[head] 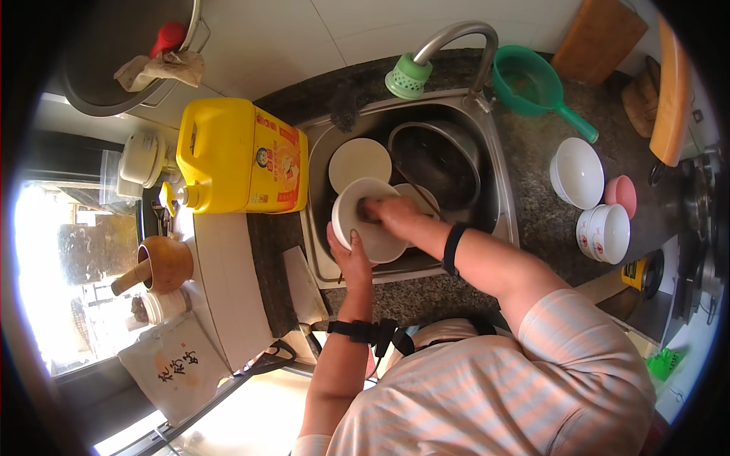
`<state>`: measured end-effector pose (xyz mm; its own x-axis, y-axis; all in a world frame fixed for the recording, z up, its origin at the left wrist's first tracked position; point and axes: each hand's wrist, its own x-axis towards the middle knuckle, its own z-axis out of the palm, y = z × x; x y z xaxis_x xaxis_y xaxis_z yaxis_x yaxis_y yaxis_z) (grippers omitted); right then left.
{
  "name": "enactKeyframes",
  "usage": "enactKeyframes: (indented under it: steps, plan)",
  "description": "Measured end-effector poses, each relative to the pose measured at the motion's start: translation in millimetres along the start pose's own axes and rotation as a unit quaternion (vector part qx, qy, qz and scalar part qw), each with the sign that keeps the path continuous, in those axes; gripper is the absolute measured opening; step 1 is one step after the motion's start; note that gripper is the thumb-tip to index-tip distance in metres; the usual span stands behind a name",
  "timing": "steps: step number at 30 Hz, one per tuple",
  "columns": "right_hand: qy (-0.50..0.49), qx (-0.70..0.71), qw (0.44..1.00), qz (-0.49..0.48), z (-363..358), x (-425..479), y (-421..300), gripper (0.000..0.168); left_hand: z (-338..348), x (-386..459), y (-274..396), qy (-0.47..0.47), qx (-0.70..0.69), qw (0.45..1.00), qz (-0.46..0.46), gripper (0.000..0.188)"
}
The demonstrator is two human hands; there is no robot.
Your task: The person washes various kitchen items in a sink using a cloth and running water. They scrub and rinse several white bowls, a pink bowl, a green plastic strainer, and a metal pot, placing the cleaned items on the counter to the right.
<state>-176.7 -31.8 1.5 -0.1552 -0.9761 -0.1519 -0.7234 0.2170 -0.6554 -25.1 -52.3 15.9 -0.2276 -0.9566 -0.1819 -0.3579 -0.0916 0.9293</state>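
My left hand [352, 259] grips the rim of a large white bowl [382, 245], tilted over the sink, thumb along its edge. Inside that bowl my right hand [397, 216] presses a dark scouring pad [365, 210] against the wall; the fingers partly hide the pad. Below and around lies the stainless steel sink [505, 188]. It holds a round white dish [360, 162], another white bowl [408, 190] partly covered by my right hand, and a metal basin [436, 171]. A thin brown stick, perhaps a chopstick [419, 191], slants between them.
Above the sink curves a faucet [456, 31] with a green nozzle [409, 77]. A yellow jug [228, 154] stands left, with a cleaver [305, 279] near the sink's left corner. On the right counter are a green dipper [527, 85], white bowls [579, 174] and a pink cup [620, 195].
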Motion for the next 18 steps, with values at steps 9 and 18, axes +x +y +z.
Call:
enactKeyframes:
  steps: [9, 18]
  plan:
    - [0.086, -0.109, 0.975, -0.171, -42, -3, 2, 0.019, -13, -15, 30, -0.037, 0.213, 0.970, 0.109, 0.072]
    - [-0.206, 0.278, 0.938, 0.034, -12, -25, 28, 0.041, -13, -1, 24, 0.065, 0.004, 0.989, 0.136, 0.065]
